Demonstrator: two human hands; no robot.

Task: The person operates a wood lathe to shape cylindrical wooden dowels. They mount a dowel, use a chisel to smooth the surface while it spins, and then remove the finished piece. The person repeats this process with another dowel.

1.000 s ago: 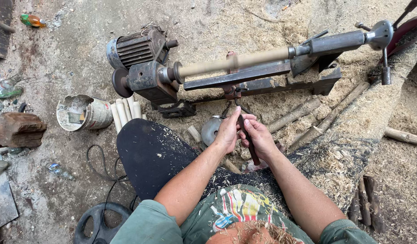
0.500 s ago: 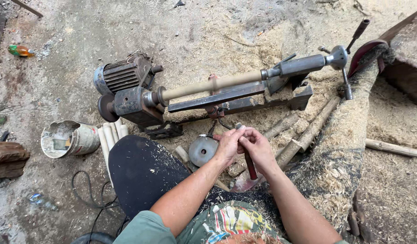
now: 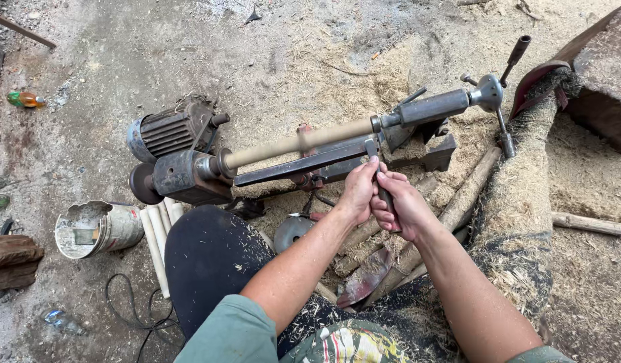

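A small wood lathe (image 3: 189, 176) sits on the ground with a pale wooden rod (image 3: 297, 143) mounted between its headstock and tailstock (image 3: 435, 106). Both my hands grip one turning chisel (image 3: 372, 149): my left hand (image 3: 359, 190) is wrapped around its metal shaft close to the tool rest (image 3: 303, 165), and my right hand (image 3: 399, 205) holds the handle just behind it. The chisel tip stands near the rod's right end, beside the tailstock.
An electric motor (image 3: 169, 129) stands behind the headstock. A tin can (image 3: 95, 228) and several turned white rods (image 3: 157, 242) lie at the left. Rough sticks (image 3: 458, 202), sawdust, a black cable (image 3: 132, 312) and a log (image 3: 603, 74) at the upper right surround me.
My hands have lifted the chisel from below the lathe bed up and rightward to the rod's tailstock end. The view has shifted left and nearer.
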